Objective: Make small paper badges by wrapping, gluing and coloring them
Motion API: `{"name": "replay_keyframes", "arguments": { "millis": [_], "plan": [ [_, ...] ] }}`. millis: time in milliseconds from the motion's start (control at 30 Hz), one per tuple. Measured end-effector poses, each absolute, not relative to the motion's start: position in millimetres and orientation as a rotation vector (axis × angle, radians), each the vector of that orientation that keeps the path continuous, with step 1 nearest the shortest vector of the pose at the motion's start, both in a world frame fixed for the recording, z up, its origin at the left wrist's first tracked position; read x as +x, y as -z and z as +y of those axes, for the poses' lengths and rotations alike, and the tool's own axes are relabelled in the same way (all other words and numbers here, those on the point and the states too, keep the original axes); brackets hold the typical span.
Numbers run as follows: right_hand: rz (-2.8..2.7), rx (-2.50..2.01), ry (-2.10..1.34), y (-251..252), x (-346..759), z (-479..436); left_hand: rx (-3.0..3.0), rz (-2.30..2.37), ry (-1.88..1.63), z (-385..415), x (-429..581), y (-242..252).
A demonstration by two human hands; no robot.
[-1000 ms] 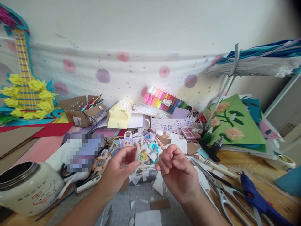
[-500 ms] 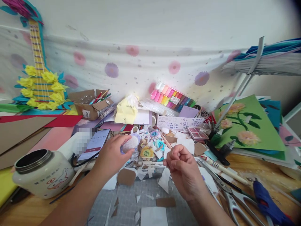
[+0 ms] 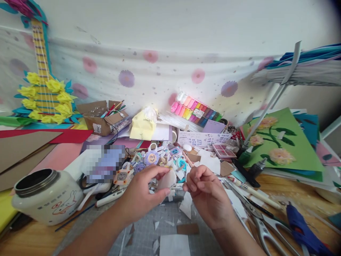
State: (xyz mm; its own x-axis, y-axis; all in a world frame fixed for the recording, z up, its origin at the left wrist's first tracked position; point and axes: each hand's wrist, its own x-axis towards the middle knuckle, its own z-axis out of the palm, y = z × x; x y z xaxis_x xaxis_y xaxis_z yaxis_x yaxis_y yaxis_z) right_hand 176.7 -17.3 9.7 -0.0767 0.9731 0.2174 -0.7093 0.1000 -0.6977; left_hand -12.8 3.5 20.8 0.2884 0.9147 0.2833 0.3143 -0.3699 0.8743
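My left hand point(image 3: 146, 188) is in the middle, thumb and fingertips closed around a rounded white piece point(image 3: 168, 179) at the near edge of a pile of small crafts. My right hand point(image 3: 207, 193) is to the right of it, fingers curled and pressed together; whatever they may hold is hidden. Beyond the left hand lies a purple smiley charm point(image 3: 151, 157). An orange-edged charm point(image 3: 123, 176) rests left of the fingers, and a turquoise one point(image 3: 182, 163) sits between the hands, farther back.
White and brown scraps point(image 3: 188, 228) are scattered over a grey cutting mat point(image 3: 145, 227). Scissors point(image 3: 266, 227) and a blue glue gun point(image 3: 305, 227) lie at the right. An open white jar point(image 3: 48, 199) stands left. Behind are a cardboard box point(image 3: 102, 124) and a colourful clay pack point(image 3: 197, 110).
My left hand has let go of the purple round charm, moved right and nearer, and taken hold of the white piece. My right hand stays almost in place, still curled.
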Motion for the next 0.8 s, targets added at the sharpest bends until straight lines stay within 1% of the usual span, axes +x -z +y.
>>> {"name": "replay_keyframes", "arguments": {
  "millis": [133, 233, 500, 800],
  "plan": [
    [-0.792, -0.402, -1.476, -9.8, 176.8, -17.6, 1.320, 0.807, -1.036, -3.0, -9.1, -20.0],
    [-0.797, -0.409, -1.490, -10.5, 176.4, -18.2, 1.122, 0.683, -1.063, -6.6, -5.5, -20.8],
    [-0.811, -0.406, -1.481, -7.8, 175.7, -18.7, 0.816, 0.531, -1.129, -4.7, -3.1, -18.4],
    [-0.804, -0.428, -1.454, -8.7, 174.9, -16.5, 0.714, 0.395, -1.100, -1.9, -1.1, -15.3]
  ]
}}
